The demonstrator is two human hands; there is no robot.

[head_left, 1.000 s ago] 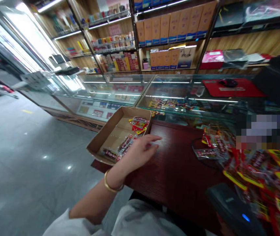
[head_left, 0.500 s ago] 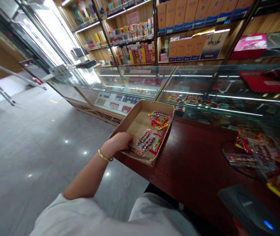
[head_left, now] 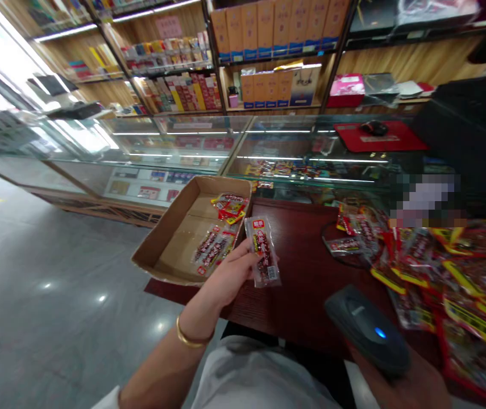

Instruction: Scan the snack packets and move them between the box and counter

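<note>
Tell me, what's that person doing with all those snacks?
The person sits at a dark red table in a shop. The left hand holds up one clear snack packet just beside a cardboard box that has more packets in it. The right hand grips a black barcode scanner with a blue light on. A big pile of red and yellow snack packets lies on the right side of the table.

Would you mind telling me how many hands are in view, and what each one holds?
2. The left hand holds a clear snack packet beside the cardboard box. The right hand, mostly hidden at the bottom edge, holds a black scanner.
</note>
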